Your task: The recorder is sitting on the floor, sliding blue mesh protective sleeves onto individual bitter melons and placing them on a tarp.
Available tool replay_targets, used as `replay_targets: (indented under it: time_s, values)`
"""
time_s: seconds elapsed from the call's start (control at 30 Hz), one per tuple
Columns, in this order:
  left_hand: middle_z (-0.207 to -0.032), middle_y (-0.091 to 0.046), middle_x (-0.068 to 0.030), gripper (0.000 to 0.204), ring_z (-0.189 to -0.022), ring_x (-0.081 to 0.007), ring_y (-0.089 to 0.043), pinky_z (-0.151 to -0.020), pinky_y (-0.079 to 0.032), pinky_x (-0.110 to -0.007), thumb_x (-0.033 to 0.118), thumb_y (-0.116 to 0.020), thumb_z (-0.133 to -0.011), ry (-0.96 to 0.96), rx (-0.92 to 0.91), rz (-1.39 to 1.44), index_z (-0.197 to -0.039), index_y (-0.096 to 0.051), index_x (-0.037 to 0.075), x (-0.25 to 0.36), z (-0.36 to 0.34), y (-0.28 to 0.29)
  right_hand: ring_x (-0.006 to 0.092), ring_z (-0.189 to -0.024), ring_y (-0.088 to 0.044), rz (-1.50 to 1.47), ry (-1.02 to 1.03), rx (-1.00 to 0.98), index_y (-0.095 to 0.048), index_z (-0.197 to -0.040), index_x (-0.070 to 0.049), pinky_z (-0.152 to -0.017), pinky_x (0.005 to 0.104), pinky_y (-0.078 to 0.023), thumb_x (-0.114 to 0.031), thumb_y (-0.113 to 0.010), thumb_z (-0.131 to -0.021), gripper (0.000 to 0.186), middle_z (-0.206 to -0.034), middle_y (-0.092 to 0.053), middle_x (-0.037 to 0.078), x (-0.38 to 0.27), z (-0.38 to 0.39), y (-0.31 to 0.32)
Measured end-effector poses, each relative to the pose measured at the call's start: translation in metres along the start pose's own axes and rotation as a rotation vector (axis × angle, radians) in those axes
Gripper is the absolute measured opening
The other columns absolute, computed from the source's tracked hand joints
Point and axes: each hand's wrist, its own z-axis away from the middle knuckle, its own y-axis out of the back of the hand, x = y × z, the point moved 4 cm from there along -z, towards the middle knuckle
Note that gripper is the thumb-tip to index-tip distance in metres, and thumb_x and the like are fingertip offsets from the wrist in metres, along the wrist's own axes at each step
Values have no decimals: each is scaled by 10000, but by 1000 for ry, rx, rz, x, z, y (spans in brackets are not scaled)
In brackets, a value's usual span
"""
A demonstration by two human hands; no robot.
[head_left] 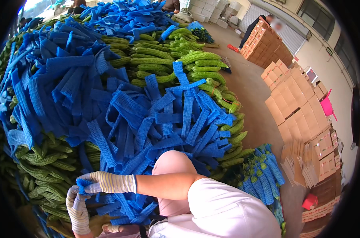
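Note:
Both my hands wear striped knit gloves and meet at the lower left, over the heap. My right hand (108, 183) reaches across from the right, its fingers pinching a bunched blue foam net sleeve (83, 185). From below, my left hand (77, 208) curls up against the same sleeve, fingertips close to those of the right. Part of the sleeve is hidden by the fingers. Beside the hands lie long, ridged green gourds (49, 174). Many flat, loose blue net sleeves (124, 107) cover the pile in front of me.
More gourds (156, 59) lie farther off in rows. Sleeved gourds (263, 174) are stacked at my right. Cardboard cartons (295, 95) stand along the right side, with flattened cardboard (301, 164) beside them. A person (253, 29) is behind far cartons; another (171, 5) is beyond the heap.

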Motion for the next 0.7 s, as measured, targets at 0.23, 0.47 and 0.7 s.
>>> replay_targets:
  time_s: [0.23, 0.47, 0.7]
  values:
    - [-854, -559, 8, 163, -772, -88, -495, -745, -407, -237, 183, -625, -869, -30, 21, -80, -964, -579, 60, -7, 14, 11, 157, -1098, -553, 43, -193, 26, -339, -1431, -70, -897, 356, -468, -302, -619, -911, 634, -1191, -578, 72, 10, 1, -10]
    - [-844, -559, -40, 170, -772, -131, -508, -746, -417, -273, 197, -580, -878, -105, 35, -58, -932, -558, 37, 3, 16, 15, 212, -907, -633, 407, -17, 220, -605, -1079, -82, -753, 363, -505, -256, -619, -884, 262, -999, -646, 74, 15, -5, -1]
    - [-951, -620, -143, 157, -877, -247, -592, -795, -469, -345, 173, -616, -804, -499, -256, -682, -862, -605, 28, 24, 44, -59, 210, -779, -640, 1502, -277, -172, -653, -836, -57, -677, 341, -472, -216, -578, -848, 176, -762, -649, 135, 33, -16, -15]
